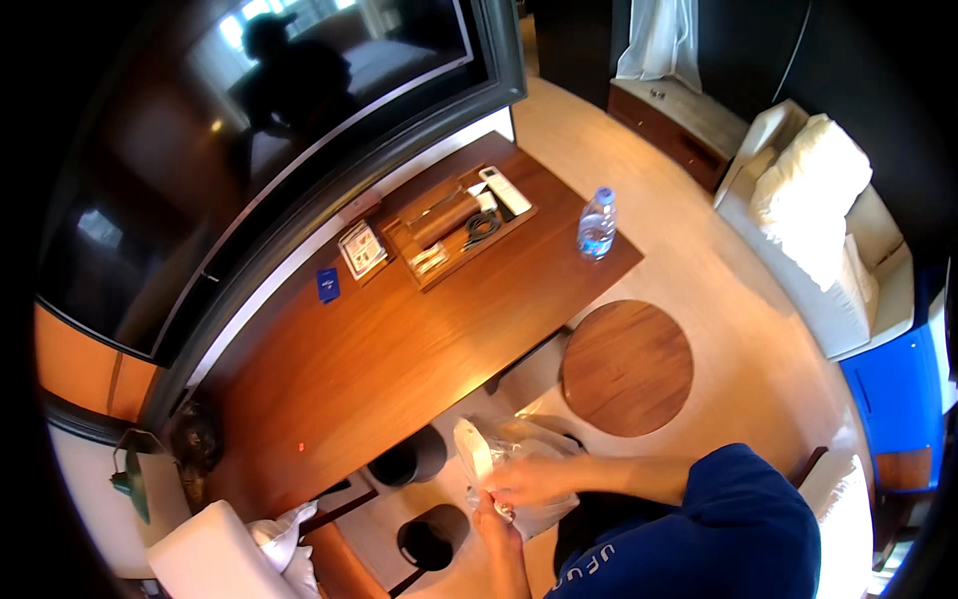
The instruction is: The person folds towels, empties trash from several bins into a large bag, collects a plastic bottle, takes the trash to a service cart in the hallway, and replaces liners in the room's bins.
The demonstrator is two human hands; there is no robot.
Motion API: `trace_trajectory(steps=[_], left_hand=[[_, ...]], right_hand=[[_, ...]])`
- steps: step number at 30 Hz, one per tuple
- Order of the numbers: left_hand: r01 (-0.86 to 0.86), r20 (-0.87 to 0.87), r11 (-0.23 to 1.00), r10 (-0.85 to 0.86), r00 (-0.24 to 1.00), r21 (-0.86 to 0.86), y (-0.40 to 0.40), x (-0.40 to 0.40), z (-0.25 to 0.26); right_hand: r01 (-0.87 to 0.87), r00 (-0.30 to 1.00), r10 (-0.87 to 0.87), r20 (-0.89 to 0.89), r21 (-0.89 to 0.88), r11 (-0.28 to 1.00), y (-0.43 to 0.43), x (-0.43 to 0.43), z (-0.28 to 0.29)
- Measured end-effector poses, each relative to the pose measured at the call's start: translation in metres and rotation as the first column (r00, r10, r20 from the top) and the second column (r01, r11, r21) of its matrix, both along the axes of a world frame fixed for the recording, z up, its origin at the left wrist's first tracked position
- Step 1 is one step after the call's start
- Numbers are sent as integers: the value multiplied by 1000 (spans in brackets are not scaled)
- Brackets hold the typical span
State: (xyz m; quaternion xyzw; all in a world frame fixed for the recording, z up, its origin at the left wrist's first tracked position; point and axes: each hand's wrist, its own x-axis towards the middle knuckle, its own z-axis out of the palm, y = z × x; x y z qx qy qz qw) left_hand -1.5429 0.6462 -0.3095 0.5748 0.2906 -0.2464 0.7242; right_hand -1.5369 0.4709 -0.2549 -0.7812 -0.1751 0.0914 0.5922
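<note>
Both of my hands are close together in front of my body, beyond the near edge of the wooden desk (389,352). My left hand (494,520) grips the lower, bunched part of a clear plastic bag (542,517). Across it lies my right hand (531,479), its fingers at the same bunched plastic. A flat, pale strip-like item (473,445) rises from between the hands; what it is cannot be told. The finer hold of the fingers is blurred.
Two dark bins (430,543) stand on the floor left of my hands. A round wooden stool (629,367) is beyond them. The desk holds a water bottle (597,224), a wooden tray (426,281) with a remote control (505,191), and cards (328,285). A chair (217,554) stands at lower left.
</note>
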Motion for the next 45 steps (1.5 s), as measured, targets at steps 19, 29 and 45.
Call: trace_trajectory(steps=[19, 29, 45], left_hand=[[-137, 128, 987, 148, 981, -88, -107, -67, 59], [-588, 224, 797, 603, 765, -138, -69, -82, 108], [-670, 12, 718, 681, 732, 190, 29, -25, 41]], right_hand=[[790, 389, -919, 60, 492, 366, -391, 88, -5], [431, 902, -423, -85, 132, 893, -371, 83, 54], [213, 961, 28, 275, -802, 559, -17, 432, 26]])
